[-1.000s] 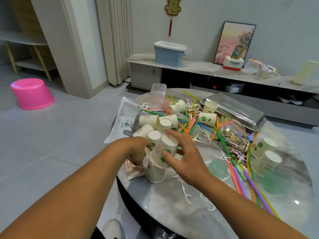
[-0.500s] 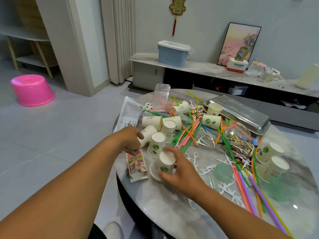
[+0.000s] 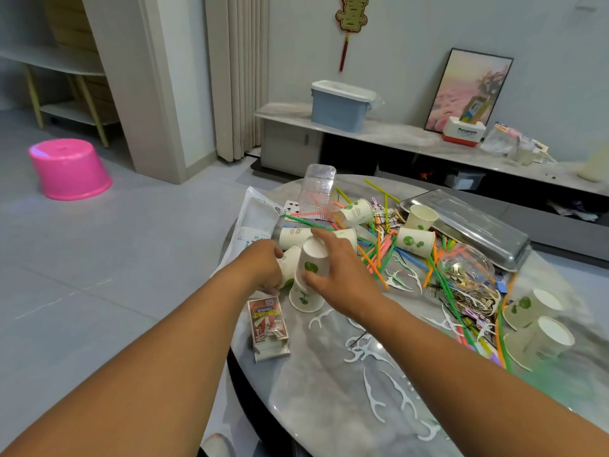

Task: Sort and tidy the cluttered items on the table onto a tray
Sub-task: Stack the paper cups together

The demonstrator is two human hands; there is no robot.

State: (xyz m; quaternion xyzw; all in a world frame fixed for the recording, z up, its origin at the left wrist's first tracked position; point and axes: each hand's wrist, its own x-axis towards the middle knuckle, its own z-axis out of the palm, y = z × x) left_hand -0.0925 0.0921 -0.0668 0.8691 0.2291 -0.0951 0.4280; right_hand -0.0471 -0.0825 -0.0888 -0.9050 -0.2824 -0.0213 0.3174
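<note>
White paper cups with green leaf prints lie scattered across the round marble table (image 3: 329, 407). My right hand (image 3: 339, 275) grips a short stack of upside-down cups (image 3: 311, 268), which tilts with its lower rim on the table. Just left of it, my left hand (image 3: 263, 268) curls round a single paper cup (image 3: 289, 263) lying on its side. The metal tray (image 3: 487, 232) sits at the far right of the table, with one upright cup (image 3: 421, 216) at its near-left edge. More cups lie beyond my hands (image 3: 414, 241) and at the right (image 3: 540, 336).
Coloured straws (image 3: 379, 255) and white floss picks (image 3: 398, 397) litter the table. A small card box (image 3: 267, 321) lies near the left edge. Behind my hands are a clear plastic container (image 3: 319, 188) and a plastic bag (image 3: 255, 219). A clear bowl of clips (image 3: 468, 270) sits before the tray.
My right hand has carried the cup stack away from me, toward the lying cups, and it now tilts. My left hand has closed round a lying cup.
</note>
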